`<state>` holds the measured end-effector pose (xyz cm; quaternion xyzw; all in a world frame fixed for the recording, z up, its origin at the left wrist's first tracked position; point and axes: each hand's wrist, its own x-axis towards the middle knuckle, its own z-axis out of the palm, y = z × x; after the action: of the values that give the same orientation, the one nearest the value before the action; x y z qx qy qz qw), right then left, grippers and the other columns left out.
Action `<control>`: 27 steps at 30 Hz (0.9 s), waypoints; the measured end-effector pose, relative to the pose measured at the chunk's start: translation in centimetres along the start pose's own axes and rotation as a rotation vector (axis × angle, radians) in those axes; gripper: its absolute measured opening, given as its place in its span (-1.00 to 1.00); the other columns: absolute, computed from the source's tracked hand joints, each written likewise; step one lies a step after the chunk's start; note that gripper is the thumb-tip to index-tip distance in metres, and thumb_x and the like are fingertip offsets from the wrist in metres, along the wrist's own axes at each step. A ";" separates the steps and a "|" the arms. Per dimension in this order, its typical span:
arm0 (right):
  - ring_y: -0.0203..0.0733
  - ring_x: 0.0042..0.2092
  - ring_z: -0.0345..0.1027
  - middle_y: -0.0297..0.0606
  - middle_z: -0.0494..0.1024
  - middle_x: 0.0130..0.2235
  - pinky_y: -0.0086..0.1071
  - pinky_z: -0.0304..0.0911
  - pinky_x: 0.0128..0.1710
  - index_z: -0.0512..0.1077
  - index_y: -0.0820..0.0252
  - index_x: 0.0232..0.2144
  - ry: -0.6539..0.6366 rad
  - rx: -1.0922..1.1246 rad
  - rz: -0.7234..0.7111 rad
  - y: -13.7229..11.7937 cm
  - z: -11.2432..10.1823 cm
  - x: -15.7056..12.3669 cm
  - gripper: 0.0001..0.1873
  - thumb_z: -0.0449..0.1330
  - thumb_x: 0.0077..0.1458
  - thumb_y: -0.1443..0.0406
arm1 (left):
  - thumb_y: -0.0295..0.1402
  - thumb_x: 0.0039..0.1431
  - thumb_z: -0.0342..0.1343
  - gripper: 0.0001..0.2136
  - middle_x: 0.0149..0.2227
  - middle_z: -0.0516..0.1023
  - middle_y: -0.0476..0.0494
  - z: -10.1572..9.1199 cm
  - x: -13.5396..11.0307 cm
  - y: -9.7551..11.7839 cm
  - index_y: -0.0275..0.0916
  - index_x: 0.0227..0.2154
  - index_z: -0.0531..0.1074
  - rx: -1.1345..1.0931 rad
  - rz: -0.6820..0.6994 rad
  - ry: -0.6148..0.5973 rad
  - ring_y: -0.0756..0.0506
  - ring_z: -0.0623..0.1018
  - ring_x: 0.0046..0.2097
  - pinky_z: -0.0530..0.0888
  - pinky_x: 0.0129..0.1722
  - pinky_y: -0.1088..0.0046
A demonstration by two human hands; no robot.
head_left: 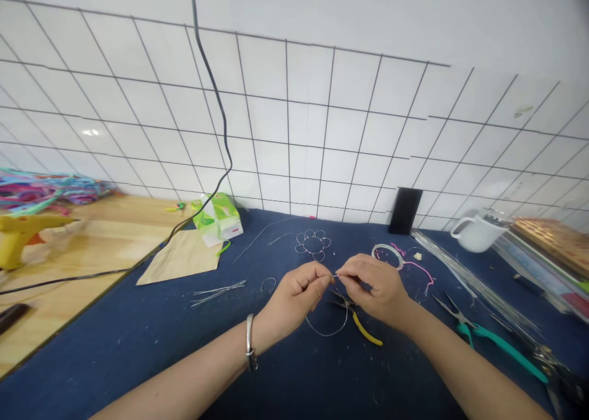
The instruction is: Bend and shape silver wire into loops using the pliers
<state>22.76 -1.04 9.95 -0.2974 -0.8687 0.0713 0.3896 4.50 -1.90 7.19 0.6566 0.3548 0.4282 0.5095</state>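
My left hand (301, 291) and my right hand (375, 285) meet over the middle of the dark blue cloth. Each pinches a thin silver wire between thumb and fingertips, with a short stretch showing between them. The wire loop (327, 335) hangs below in a rough circle. Behind it, partly hidden by my right hand, lie pliers with a yellow handle (367, 330). Just beyond my hands rests a flower-shaped wire piece (313, 244) with several round petals. A small bent wire (268, 284) is left of my left hand.
Cut wires (218, 292) and a beige cloth (181, 260) lie left, near a green packet (216, 217) and yellow glue gun (23, 236). Rightward are a white ring (387, 256), teal-handled pliers (501, 349), long wires (473, 285), a white mug (478, 231) and black block (405, 210).
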 end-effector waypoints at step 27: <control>-0.16 -0.25 0.30 -0.14 0.45 -0.32 -0.24 0.29 -0.27 0.33 0.27 -0.20 -0.104 -0.360 -0.238 0.8 0.5 -1.1 -0.79 0.01 0.09 0.45 | -0.31 0.14 -0.05 -0.85 -0.68 0.06 0.14 0.5 0.0 0.0 -0.27 -0.47 0.29 -0.201 -0.132 0.035 0.10 0.05 -0.63 0.00 -0.65 0.60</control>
<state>23.29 -0.93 8.64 -0.2533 -0.9153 -0.1161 0.2908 4.95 -2.08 7.12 0.5697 0.3614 0.4387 0.5936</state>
